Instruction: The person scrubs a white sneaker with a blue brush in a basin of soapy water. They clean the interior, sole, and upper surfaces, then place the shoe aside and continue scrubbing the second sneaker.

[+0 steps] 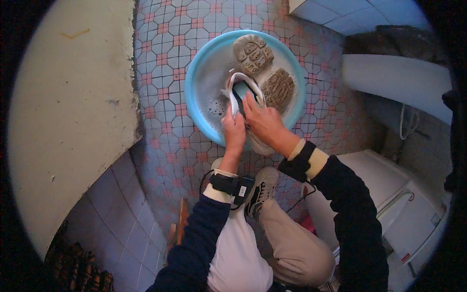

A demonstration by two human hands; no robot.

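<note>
A wet white shoe [233, 103] with a red patch near its heel is held over a light blue basin [194, 111] of sudsy water. My left hand [234, 129] is closed on the side of its opening. Across the tongue lies my right hand [265, 121], gripping the shoe with its fingers reaching inside against the pale blue insole [242, 90]. A pale rounded end shows below my right hand. Beside the shoe, two brown-grey treaded sole sections [253, 54] face up in the basin; I cannot tell whether they belong to one shoe or two.
The basin stands on a grey and pink tiled floor [165, 92], in front of my feet [262, 190]. A cream wall [78, 87] rises at the left. At the right are a white appliance [369, 180] and a pale basin-like fixture [394, 80].
</note>
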